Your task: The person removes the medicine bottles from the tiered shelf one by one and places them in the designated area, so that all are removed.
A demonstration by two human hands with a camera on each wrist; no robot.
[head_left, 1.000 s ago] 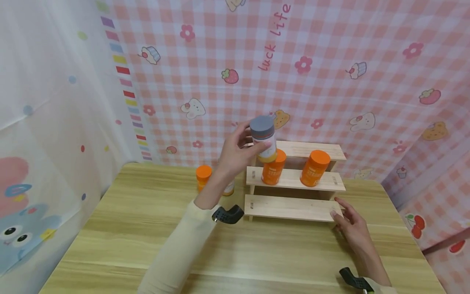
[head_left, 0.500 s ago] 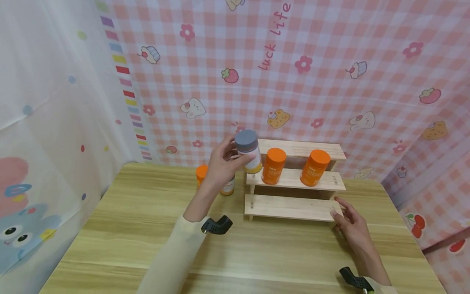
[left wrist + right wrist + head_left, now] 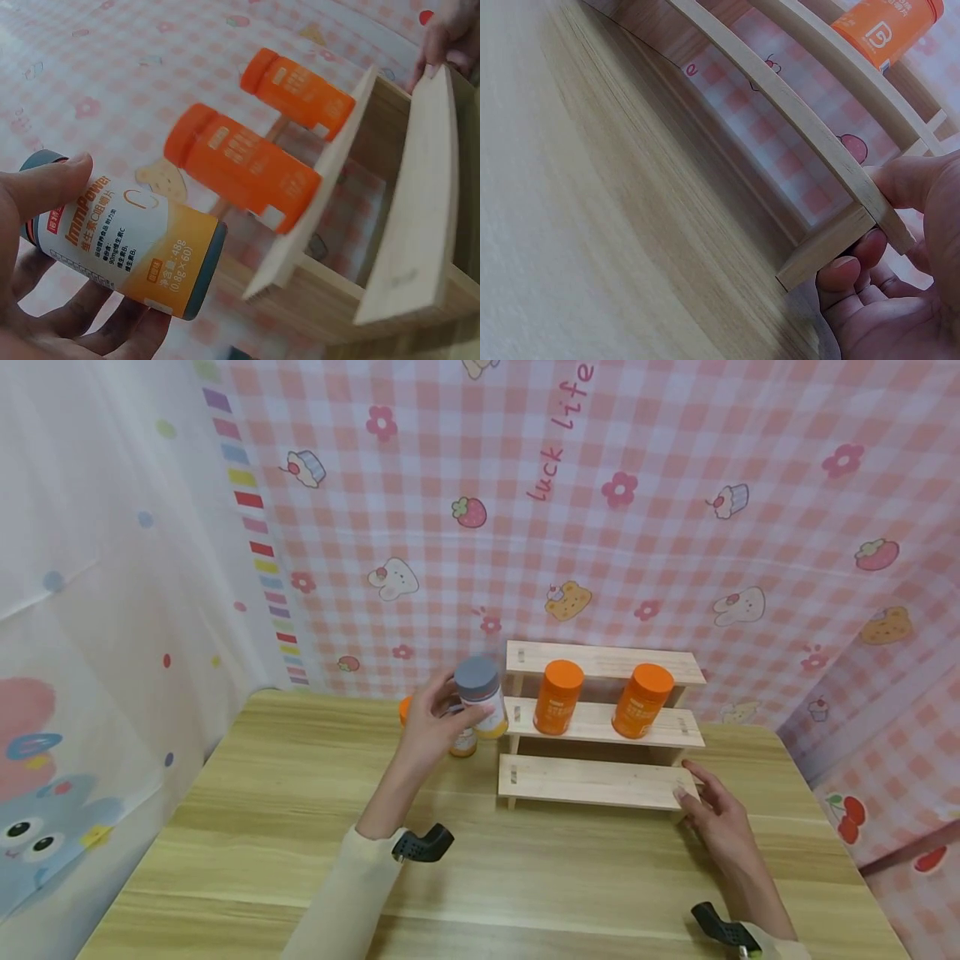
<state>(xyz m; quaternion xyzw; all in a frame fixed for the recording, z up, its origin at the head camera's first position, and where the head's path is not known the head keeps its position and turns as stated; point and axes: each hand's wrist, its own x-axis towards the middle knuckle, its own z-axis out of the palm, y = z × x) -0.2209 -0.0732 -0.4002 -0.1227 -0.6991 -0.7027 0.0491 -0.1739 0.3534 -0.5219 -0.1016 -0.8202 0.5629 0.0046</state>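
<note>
My left hand grips a supplement bottle with a grey lid and a white and yellow label, held upright at the left end of a three-tier wooden shelf. The left wrist view shows the thumb across the label of this bottle and the fingers behind it. At the shelf's right end my right hand pinches the lowest board, thumb on top and fingertips beneath, as the right wrist view shows on the board. Two orange bottles, a left one and a right one, stand on the middle tier.
Behind my left hand, partly hidden, are another orange-lidded bottle and a bottle with a white and yellow label on the wooden table. A pink checked cloth hangs close behind the shelf.
My left hand has moved left and down with the grey-lidded bottle, from in front of the upper tiers to beside the shelf's left end. My right hand has stayed on the lowest board.
</note>
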